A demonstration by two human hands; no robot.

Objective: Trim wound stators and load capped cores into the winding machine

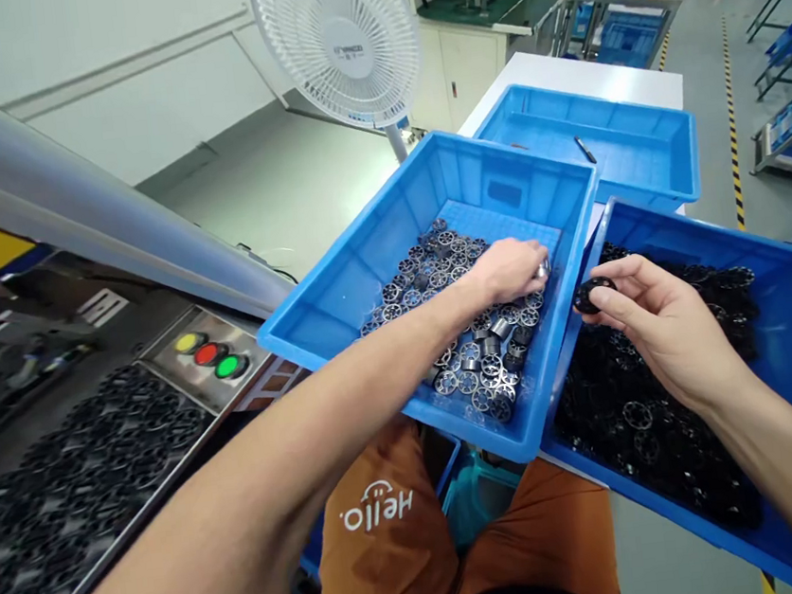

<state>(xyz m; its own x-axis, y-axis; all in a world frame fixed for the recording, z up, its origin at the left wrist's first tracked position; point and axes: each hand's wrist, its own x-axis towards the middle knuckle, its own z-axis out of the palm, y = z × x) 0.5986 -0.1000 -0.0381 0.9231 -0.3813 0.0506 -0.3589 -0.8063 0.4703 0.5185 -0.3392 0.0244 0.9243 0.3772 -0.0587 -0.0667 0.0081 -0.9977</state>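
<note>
My left hand (513, 269) reaches into the blue bin (361, 244) in front of me, over a pile of silver spoked metal rings (466, 379). Its fingers are curled down, and a shiny metal ring (543, 269) shows at the fingertips. Over the gap between two bins, my right hand (663, 319) pinches a black round spoked part (592, 295) between thumb and fingers. Beneath that hand, the right blue bin (785, 291) holds a heap of dark spoked parts (659, 439). The left palm is hidden from view.
Behind the bins, a shallow blue tray (679, 141) with a black pen (585, 150) rests on a white table (600, 78). A white fan (346, 50) stands beyond. At left, a machine has yellow, red and green buttons (212, 355) beside more dark parts (95, 484).
</note>
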